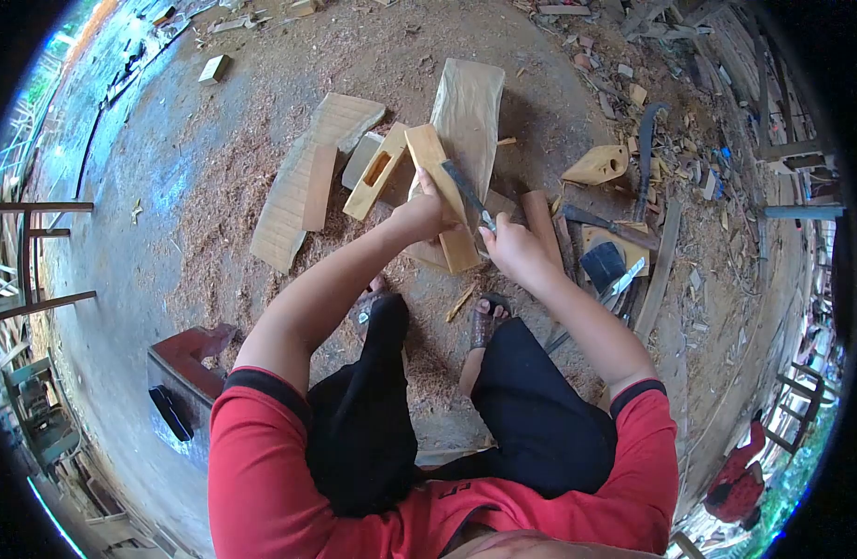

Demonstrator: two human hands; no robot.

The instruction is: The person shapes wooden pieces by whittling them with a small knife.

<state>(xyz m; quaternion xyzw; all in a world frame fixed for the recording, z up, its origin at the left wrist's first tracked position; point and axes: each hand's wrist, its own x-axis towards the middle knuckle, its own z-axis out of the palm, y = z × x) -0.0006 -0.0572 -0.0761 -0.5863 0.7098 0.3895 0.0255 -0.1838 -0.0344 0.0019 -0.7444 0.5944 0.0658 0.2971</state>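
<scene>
The left hand (pixel 421 212) is closed around the long block (pixel 425 147), low down on it. The block is held up over the floor (pixel 503 401), in front of the person's knees. The right hand (pixel 514 250) is closed on the near end of the dark tool (pixel 464 186). The tool slants up and to the left, and its far end is at the right edge of the block. I cannot tell if they touch. The two hands are apart, but near each other.

Just left of the block is the slotted wood (pixel 365 193), with a hole cut in it. Past the block is the big board (pixel 473 93). More to the left, the thin board (pixel 319 186) lies on the wide board (pixel 284 200). Well to the right is the holed wood (pixel 591 166). Wood bits (pixel 225 210) are all over the floor.
</scene>
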